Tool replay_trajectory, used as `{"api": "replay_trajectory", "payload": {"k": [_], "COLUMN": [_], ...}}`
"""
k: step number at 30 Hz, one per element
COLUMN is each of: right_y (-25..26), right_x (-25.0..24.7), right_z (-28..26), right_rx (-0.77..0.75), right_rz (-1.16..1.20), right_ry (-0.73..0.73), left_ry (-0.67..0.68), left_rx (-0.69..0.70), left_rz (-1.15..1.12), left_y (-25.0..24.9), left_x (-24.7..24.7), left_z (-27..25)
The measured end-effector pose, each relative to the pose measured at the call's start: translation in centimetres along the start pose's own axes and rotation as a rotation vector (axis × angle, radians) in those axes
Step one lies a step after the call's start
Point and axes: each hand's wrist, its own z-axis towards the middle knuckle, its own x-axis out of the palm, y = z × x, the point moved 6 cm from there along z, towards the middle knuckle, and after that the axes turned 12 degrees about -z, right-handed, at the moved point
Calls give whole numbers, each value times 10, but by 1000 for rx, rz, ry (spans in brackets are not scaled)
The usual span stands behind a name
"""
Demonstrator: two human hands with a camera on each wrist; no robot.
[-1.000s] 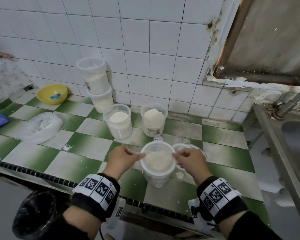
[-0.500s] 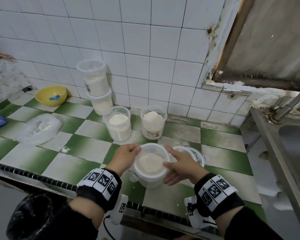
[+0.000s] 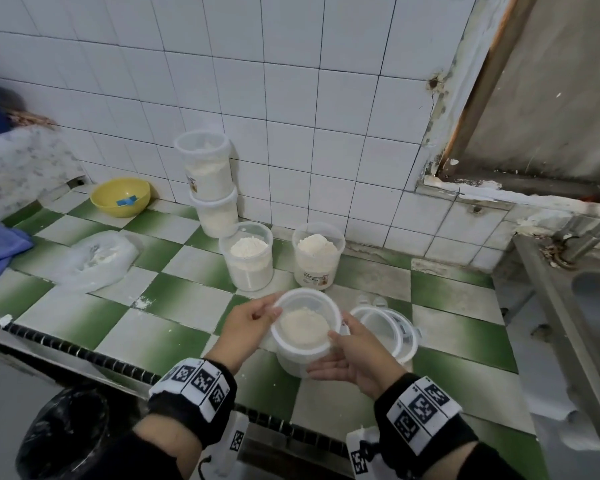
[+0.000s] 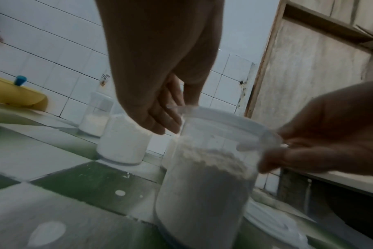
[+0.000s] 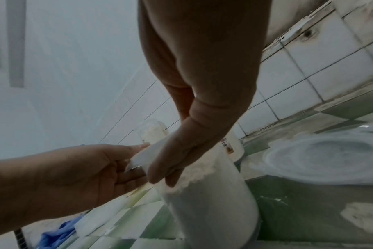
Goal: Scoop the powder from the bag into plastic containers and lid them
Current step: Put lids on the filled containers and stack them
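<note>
A clear plastic container (image 3: 291, 358) about half full of white powder stands on the green-and-white tiled counter (image 3: 174, 306) near its front edge. A clear lid (image 3: 305, 292) sits on its mouth. My left hand (image 3: 271, 311) pinches the lid's rim on the left side. On the right, my right hand (image 3: 333, 344) has its thumb over the rim and its fingers against the wall below. The left wrist view shows the container (image 4: 202, 185) close up with my left hand (image 4: 179, 116) on its rim. In the right wrist view my right hand (image 5: 166, 171) holds the lid's edge.
The powder bag (image 3: 97, 259) lies at the left, with a yellow bowl (image 3: 120, 196) behind it. Two stacked lidded containers (image 3: 208, 181) and two open filled ones (image 3: 248, 258) (image 3: 317, 258) stand by the wall. Loose lids (image 3: 385, 327) lie just right. A steel sink (image 3: 568, 306) borders the right.
The container has shifted a little to the left. My right hand has dropped from the top of the rim, so the thumb stays over it and the fingers lie along the wall.
</note>
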Motion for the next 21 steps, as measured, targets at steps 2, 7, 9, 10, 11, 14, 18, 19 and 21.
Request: {"api": "replay_trajectory", "payload": {"k": [2,7,9,10,11,14,18,19,21], "right_y": [1,3,4,5,6,8,17,21,31], "right_x": [10,23,24,25,25,26,37,44,61], "right_z": [4,10,9,8,8,7,2,1,2], "right_rx": [-37,-57,-62,-67,-70,-79,-106,-118,-145], "right_rz": [13,59,52,40,26,-12,-69,-83,-127], "right_ry": [2,34,51,59,64,78,129,150,191], "left_ry": [-179,-259,-187,-157,-136,-104,-125,-147,-214], "left_rx": [63,95,64,52,43,9,3,3,5], "left_rz": [18,196,190,157,120,29,-25,-41,-60], "left_y": [2,4,9,12,14,20,24,24,23], "left_x": [-15,-26,-21,-19,-16,-17,-34,-41,-61], "left_z": [-6,-14,-13,-13,-13,-10,-8,-7,-6]}}
